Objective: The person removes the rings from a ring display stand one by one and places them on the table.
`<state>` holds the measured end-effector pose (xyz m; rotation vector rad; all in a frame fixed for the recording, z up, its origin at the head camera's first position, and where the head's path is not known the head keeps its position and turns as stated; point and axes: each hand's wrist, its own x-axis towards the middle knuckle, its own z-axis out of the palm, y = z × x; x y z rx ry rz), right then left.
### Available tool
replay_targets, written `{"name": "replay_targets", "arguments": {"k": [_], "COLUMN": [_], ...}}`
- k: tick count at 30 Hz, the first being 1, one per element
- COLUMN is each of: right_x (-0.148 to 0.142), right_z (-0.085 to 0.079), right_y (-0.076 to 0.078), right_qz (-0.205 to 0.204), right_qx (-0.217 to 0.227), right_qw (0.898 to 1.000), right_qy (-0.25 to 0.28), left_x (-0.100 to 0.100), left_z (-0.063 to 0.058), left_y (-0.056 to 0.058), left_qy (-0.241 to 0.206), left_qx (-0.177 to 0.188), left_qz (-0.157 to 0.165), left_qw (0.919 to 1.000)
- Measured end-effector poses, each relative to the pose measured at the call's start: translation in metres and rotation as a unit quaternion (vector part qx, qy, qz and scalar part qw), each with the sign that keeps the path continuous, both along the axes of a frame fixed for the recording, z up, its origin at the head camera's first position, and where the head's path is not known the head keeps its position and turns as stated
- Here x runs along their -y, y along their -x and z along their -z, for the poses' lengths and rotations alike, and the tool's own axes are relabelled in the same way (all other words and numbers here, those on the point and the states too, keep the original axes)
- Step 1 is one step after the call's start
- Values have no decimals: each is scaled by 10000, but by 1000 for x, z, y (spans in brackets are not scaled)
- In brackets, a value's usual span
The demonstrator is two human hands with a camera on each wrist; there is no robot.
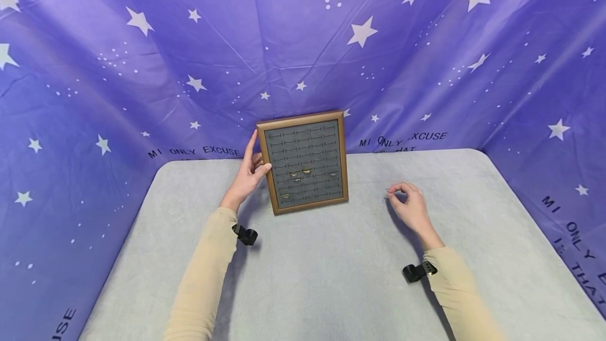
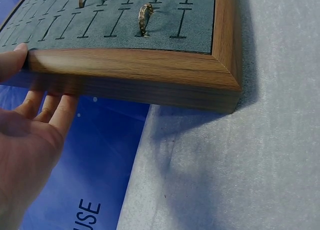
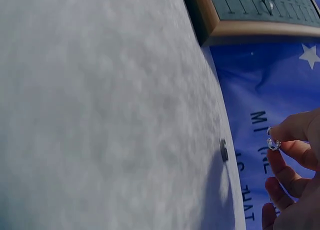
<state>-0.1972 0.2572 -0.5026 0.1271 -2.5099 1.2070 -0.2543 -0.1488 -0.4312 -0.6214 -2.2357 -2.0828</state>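
A wood-framed ring display board (image 1: 344, 164) with a grey slotted pad stands tilted up near the back of the table. My left hand (image 1: 248, 175) grips its left side, thumb at the front edge and fingers behind. Several rings sit in the slots, among them a gold one (image 2: 145, 19) near a corner and a silver one (image 3: 268, 6) on the opposite side. To the right of the board, my right hand (image 1: 411, 205) pinches a small silver ring (image 3: 273, 144) between thumb and fingertip, above the table. Beneath it a small dark ring-like item (image 3: 223, 150) stands on the table.
The grey table (image 1: 312, 272) has rounded back corners. A purple-blue cloth (image 1: 293, 36) with white stars and printed words hangs behind it and at both sides. Each wrist wears a black camera, one on the left sleeve (image 1: 201, 272) and one on the right sleeve (image 1: 456, 288).
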Motion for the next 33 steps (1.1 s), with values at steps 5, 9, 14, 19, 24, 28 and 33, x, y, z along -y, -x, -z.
{"name": "replay_targets", "arguments": {"k": [5, 9, 14, 19, 24, 28, 33], "right_x": [-11, -19, -25, -29, -32, -33, -34], "right_z": [3, 4, 1, 0, 1, 1, 2], "right_y": [-1, -1, -3, -3, -3, -3, -2], "right_qz": [-58, -85, 89, 216, 166, 170, 166], "right_qx": [-56, -43, 456, 816, 927, 1092, 1332], "right_qw": [9999, 9993, 9974, 9947, 9937, 9919, 9889], "right_qy": [-138, -363, -555, -591, -600, -632, -641], "left_x": [0, 0, 1, 1, 0, 0, 0], "left_z": [0, 0, 0, 0, 1, 1, 1], "left_y": [0, 1, 2, 3, 1, 1, 0], "left_qy": [7, 12, 50, -1, -55, -65, -53], "left_qx": [5, -58, -99, -75, -18, 17, 0], "left_qz": [-6, 11, 19, 42, 47, 26, 26], "left_qw": [10000, 10000, 9999, 10000, 10000, 10000, 10000]}}
